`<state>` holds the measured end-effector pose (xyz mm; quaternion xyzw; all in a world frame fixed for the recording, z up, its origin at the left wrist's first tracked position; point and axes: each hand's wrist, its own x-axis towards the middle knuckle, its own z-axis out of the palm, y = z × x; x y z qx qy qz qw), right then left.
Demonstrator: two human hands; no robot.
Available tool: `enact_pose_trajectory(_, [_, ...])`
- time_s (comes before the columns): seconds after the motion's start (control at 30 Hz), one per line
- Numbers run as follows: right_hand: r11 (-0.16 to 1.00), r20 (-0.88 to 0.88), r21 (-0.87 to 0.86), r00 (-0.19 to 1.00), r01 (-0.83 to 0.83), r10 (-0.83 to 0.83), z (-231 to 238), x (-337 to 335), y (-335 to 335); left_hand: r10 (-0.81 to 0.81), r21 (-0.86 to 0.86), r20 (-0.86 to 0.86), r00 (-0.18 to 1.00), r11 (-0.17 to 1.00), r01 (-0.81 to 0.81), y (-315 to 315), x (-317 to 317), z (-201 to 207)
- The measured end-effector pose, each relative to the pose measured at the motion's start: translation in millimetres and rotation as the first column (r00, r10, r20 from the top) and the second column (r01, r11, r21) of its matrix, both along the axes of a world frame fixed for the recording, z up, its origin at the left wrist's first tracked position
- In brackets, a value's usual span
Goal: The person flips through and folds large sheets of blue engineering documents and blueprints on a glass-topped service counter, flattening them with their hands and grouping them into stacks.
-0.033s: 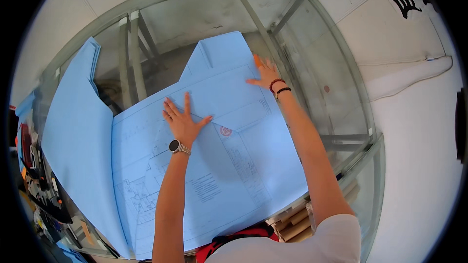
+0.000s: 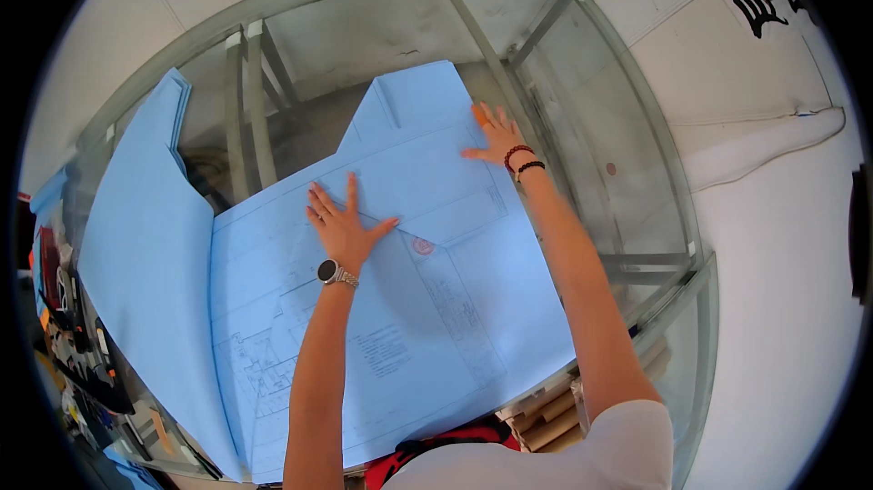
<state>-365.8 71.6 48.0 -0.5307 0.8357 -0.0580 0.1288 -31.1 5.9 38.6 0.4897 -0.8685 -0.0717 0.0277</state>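
Left hand [image 2: 344, 234]: fingers spread, flat on blue paper [image 2: 518, 317], grasping nothing. Right hand [image 2: 497, 138]: splayed over paper's far right edge, likewise. Glass surface [image 2: 605, 117] beneath.

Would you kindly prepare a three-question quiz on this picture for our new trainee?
1. Worn at the wrist of the right hand: A) a watch, B) beaded bracelets, or C) a glove?
2. True or false: the left hand rests on the blue paper with its fingers spread.
3. Fill in: the round stamp on the paper is ____ in colour.

Key: 1. B; 2. true; 3. red.
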Motion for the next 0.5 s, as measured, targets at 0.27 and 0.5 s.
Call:
enact_pose_trajectory(0.27, [1.000, -0.039, 0.000, 0.999, -0.015, 0.015, 18, 9, -2, 0.010, 0.046, 0.103, 0.995, 0.999, -0.015, -2, -2, 7])
enact_pose_trajectory(0.5, [0.865, 0.314, -0.501, 0.928, -0.016, 0.199, 93, 65, 46, 0.148, 0.296, -0.242, 0.959, 0.953, -0.072, -53, 7, 24])
